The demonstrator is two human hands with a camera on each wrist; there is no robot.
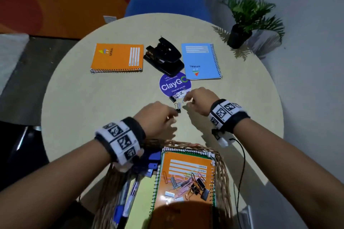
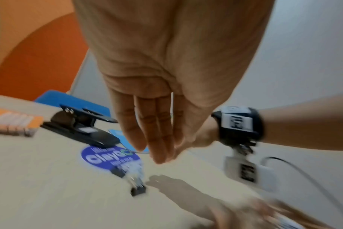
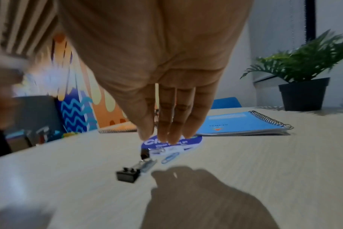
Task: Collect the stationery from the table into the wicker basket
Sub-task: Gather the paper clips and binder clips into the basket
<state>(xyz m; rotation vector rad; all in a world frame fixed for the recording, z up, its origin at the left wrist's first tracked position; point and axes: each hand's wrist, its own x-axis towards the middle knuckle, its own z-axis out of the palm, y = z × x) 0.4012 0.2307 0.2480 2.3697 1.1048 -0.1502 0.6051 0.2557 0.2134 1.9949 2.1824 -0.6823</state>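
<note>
Two black binder clips lie near the table's middle, one (image 1: pixel 178 108) (image 2: pixel 138 188) (image 3: pixel 127 175) on bare wood, the other (image 1: pixel 173 98) (image 2: pixel 118 171) at the edge of a purple round sticker (image 1: pixel 175 83). A blue paper clip (image 3: pixel 169 157) lies beside them. My left hand (image 1: pixel 172 117) (image 2: pixel 161 155) hovers just short of the nearer clip with straight fingers and holds nothing. My right hand (image 1: pixel 188 100) (image 3: pixel 166 136) hangs over the sticker's clips, fingers straight, also holding nothing. The wicker basket (image 1: pixel 221 163) at the near edge holds an orange notebook, several clips and pens.
Farther back lie an orange spiral notebook (image 1: pixel 117 57), a black hole punch (image 1: pixel 163 57) and a blue spiral notebook (image 1: pixel 201 61). A potted plant (image 1: pixel 240 33) stands at the far right edge. A cable (image 1: pixel 242 163) hangs from my right wrist beside the basket.
</note>
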